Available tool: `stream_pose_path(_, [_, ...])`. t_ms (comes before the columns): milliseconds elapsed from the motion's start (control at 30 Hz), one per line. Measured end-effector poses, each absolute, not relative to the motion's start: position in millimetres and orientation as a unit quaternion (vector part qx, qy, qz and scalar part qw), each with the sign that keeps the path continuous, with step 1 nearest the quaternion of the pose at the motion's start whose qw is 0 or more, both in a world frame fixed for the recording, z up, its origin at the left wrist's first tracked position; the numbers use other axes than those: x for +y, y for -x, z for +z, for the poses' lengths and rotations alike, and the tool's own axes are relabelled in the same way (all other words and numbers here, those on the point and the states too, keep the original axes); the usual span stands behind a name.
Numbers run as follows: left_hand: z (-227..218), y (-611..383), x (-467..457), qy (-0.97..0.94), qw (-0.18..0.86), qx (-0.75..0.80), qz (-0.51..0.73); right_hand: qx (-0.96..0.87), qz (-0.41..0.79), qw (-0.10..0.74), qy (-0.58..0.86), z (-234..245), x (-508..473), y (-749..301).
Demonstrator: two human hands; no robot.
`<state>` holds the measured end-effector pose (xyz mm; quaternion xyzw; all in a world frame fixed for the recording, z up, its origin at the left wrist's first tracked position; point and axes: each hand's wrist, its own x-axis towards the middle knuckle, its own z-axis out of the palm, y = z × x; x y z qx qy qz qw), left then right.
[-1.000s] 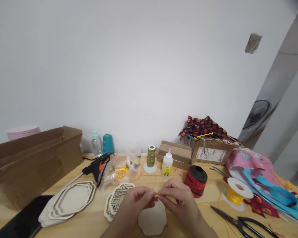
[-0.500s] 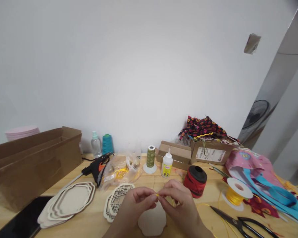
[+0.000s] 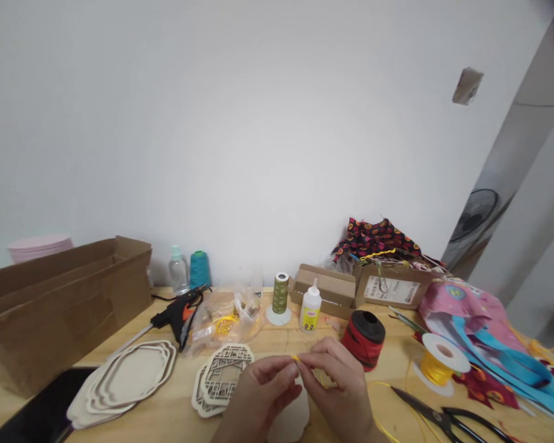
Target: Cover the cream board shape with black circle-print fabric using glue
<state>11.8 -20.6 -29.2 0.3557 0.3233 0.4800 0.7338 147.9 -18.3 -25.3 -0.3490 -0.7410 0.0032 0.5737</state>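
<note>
Yellow cord (image 3: 295, 357) is pinched between the fingertips of both my hands, with only a short bit showing. My left hand (image 3: 266, 394) is closed on it from the left, and my right hand (image 3: 335, 384) closes on it from the right. The fingertips of the two hands meet. Below them a pale scalloped wooden plate (image 3: 292, 418) lies on the table, partly covered by my left hand. Just left of that hand are lattice-cut wooden plates (image 3: 221, 375). A yellow cord spool (image 3: 436, 363) stands to the right, with loose cord running toward my right hand.
Black-handled scissors (image 3: 443, 418) lie front right, near a red cord spool (image 3: 364, 338). A glue bottle (image 3: 311, 307) and green thread spool (image 3: 281, 294) stand behind my hands. Left are stacked wooden plates (image 3: 132, 375), a glue gun (image 3: 173, 314) and a long cardboard box (image 3: 69, 307).
My left hand has shifted slightly right and turned, covering more of the wooden plate. My right hand has moved a little right. Both still pinch the yellow cord.
</note>
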Motion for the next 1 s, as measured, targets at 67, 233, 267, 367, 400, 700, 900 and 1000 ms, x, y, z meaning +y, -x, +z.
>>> stream_pose_path(67, [-30.0,-13.7,-23.3,-0.331,0.766,0.289,0.47,-0.738,-0.005,0.577,0.349,-25.6,-18.9,-147.3])
stream_pose_path(233, [-28.4,-16.5,-26.1,-0.274,0.797,0.26,0.472,-0.745,-0.05,0.567,0.347,-23.9,-20.3,-146.3])
stream_pose_path(267, [-28.2,-16.7,-26.1,-0.262,0.8,0.259,0.473,-0.75,-0.063,0.558,0.35,-23.4,-20.5,-146.1])
stream_pose_path(367, [-29.3,-15.9,-25.8,-0.228,0.808,0.26,0.476,-0.761,-0.104,0.529,0.361,-22.5,-21.1,-146.0])
stream_pose_path(400, [-30.1,-15.2,-25.5,-0.219,0.812,0.26,0.475,-0.764,-0.116,0.521,0.363,-22.5,-21.3,-146.0])
stream_pose_path(700, [-31.2,-9.9,-24.7,-0.183,0.816,0.279,0.471,-0.787,-0.183,0.459,0.369,-21.9,-23.5,-147.6])
stream_pose_path(900, [-28.2,-8.7,-20.9,-0.266,0.77,0.295,0.499,-0.784,-0.112,0.486,0.37,-24.2,-23.9,-145.7])
stream_pose_path(1000, [-26.0,-6.5,-17.9,-0.385,0.71,0.332,0.487,-0.74,0.039,0.551,0.385,-23.7,-21.3,-146.5])
